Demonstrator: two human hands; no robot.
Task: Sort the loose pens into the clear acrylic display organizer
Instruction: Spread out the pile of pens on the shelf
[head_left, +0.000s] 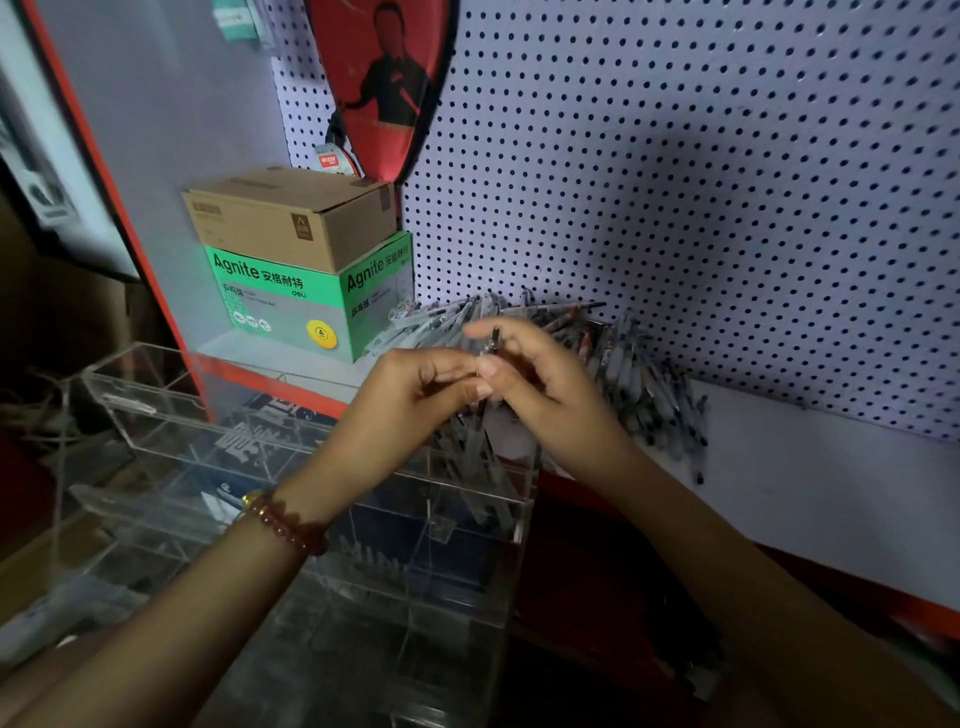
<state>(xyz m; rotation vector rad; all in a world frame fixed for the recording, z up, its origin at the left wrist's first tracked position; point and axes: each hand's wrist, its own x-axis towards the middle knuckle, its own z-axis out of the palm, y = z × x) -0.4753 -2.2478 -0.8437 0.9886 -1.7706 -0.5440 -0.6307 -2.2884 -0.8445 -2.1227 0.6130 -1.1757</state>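
The clear acrylic organizer (291, 467) stands at the shelf's front edge, with a few pens (480, 467) leaning in its right-hand compartment; the other compartments look bare. Above it, the right hand (540, 384) and left hand (410, 395) meet, both pinching one clear-barrelled pen (491, 345) with a dark tip. Behind them a heap of loose pens (623, 364) lies against the pegboard (727, 182). Left of that, a cardboard box (291, 218) sits atop a green box (311, 301).
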